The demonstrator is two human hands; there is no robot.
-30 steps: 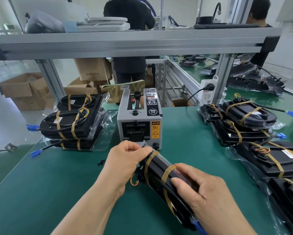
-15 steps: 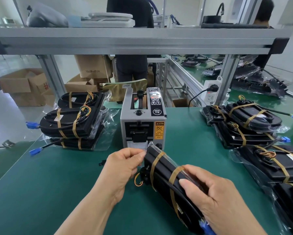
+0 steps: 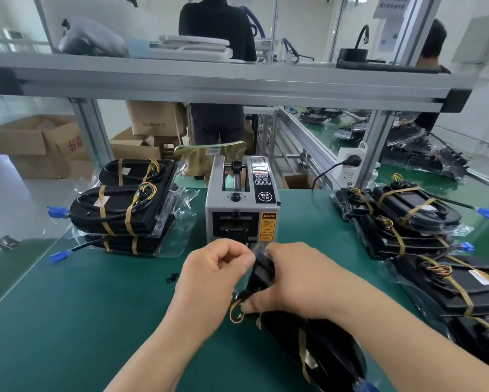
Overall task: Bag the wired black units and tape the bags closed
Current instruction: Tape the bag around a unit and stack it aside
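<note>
Both of my hands meet at the centre of the frame, just below the mouth of the grey tape dispenser (image 3: 241, 206). The bagged black unit (image 3: 322, 343) lies on the green table (image 3: 82, 321), running from that meeting point down toward the lower right corner. Its upper end is lifted between my hands and its lower end rests near the bottom edge.

My right hand (image 3: 297, 281) is closed over the unit's upper end. The fingers wrap across the top and the thumb reaches underneath, right by the small loop of coloured wire (image 3: 235, 314) that sticks out on the left side. My left hand (image 3: 215, 281) sits just left of it with its fingers curled. Thumb and forefinger are pinched against the same upper end of the bag. I cannot tell whether they hold only the clear film or also a strip of tape. Tan bands cross the unit's body below my right wrist, and a blue connector (image 3: 369, 387) shows at its lower tip.

A stack of bagged units (image 3: 118, 213) sits at the middle left of the frame, well apart from my hands. More bagged units (image 3: 413, 210) are piled along the right side. A small black piece (image 3: 172, 277) lies on the table left of my left hand.
</note>
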